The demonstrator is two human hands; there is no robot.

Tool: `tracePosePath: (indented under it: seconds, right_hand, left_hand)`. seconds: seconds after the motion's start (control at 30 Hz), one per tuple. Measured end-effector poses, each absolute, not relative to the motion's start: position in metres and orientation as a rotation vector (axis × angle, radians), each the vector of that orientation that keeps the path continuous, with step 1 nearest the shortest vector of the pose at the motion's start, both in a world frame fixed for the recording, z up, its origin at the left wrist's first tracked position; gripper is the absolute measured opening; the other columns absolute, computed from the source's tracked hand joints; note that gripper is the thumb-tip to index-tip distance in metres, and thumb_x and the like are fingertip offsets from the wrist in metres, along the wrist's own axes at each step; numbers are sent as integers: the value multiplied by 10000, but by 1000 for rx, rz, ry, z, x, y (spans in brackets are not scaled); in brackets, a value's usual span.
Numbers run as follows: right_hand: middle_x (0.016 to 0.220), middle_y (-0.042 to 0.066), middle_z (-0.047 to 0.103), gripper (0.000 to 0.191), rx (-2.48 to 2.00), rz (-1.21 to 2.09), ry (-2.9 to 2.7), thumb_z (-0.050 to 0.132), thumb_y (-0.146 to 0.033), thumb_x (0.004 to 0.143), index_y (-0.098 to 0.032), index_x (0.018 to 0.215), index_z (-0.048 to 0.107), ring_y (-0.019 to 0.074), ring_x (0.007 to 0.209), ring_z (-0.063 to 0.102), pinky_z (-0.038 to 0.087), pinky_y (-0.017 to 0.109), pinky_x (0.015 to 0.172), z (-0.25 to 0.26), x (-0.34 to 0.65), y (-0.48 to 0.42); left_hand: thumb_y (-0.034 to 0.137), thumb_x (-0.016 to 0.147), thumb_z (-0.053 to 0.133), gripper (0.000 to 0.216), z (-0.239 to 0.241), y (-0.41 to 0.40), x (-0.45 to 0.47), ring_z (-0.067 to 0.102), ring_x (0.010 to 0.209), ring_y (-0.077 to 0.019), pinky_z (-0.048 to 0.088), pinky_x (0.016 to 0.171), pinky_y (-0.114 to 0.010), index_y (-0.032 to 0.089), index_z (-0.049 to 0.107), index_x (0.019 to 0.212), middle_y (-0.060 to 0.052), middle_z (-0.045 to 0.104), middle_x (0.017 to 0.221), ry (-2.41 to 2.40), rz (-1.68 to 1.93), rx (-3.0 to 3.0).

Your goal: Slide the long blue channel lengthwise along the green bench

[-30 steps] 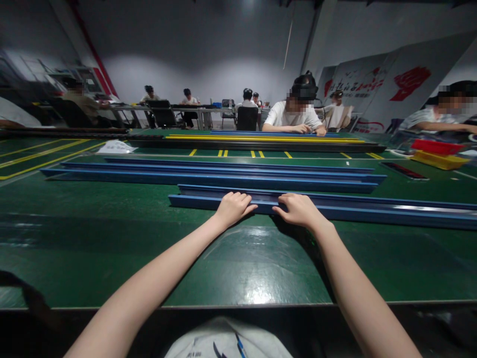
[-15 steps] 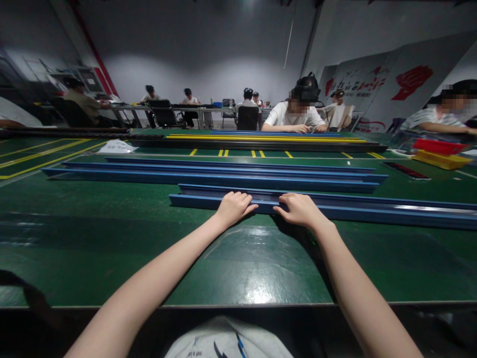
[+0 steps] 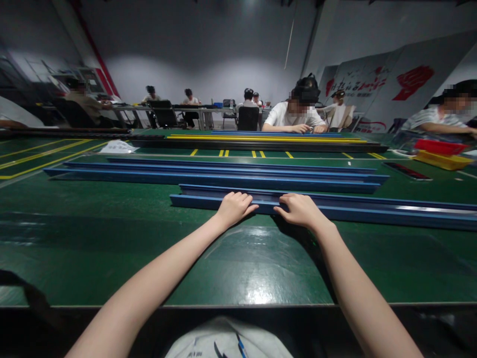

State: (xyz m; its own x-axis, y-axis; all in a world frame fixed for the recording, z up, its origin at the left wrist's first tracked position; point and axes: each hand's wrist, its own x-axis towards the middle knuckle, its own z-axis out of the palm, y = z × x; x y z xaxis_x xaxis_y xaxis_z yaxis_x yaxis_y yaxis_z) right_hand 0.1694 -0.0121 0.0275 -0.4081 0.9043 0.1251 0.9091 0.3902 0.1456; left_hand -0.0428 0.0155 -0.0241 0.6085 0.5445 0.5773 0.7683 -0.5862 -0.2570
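Note:
A long blue channel profile (image 3: 357, 209) lies on the green table, its open side up, running out of the picture at the right. Over its near wall my left hand (image 3: 235, 206) is closed, thumb in front and fingers inside the channel. A short gap to the right, my right hand (image 3: 298, 208) grips the same profile in a like way. Both sets of fingertips are partly hidden inside the channel. Just beyond lie more blue profiles (image 3: 208, 181), side by side and apart from my hands.
Farther back are yellow strips (image 3: 268, 138) and black strips (image 3: 261, 145). A white paper (image 3: 117, 147) lies left. At the right are a phone (image 3: 407, 171), a red tray (image 3: 439, 146) and a yellow tray (image 3: 443, 160). A co-worker (image 3: 294, 117) sits across the table (image 3: 246, 278).
The whole view has shifted very slightly. Both hands keep the same hold, and the blue profile stays in place.

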Motion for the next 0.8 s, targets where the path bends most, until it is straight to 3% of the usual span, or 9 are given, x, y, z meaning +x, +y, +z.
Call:
tracePosePath:
  seconds: [0.47,0.8]
  right_hand:
    - [882,72,650,384,-1614,-297,-2621,301,-413,896,-176,835,598,175,815,596,329,242,610,22,166,-10]
    - [1010,86,617,299,-1532,-193,-2623,379,-389,874,-177,935,580,181,920,561,364,239,691,15,159,-8]
  left_hand:
    - [449,892,369,365,-24,15,-43,551,679,-163,306,591,-287,159,561,781,-39,616,707,-1027,-629,-2337]
    - [447,887,385,358,-24,16,-42,547,671,-160,299,588,-283,158,557,765,-36,610,690,-1015,-642,-2328]
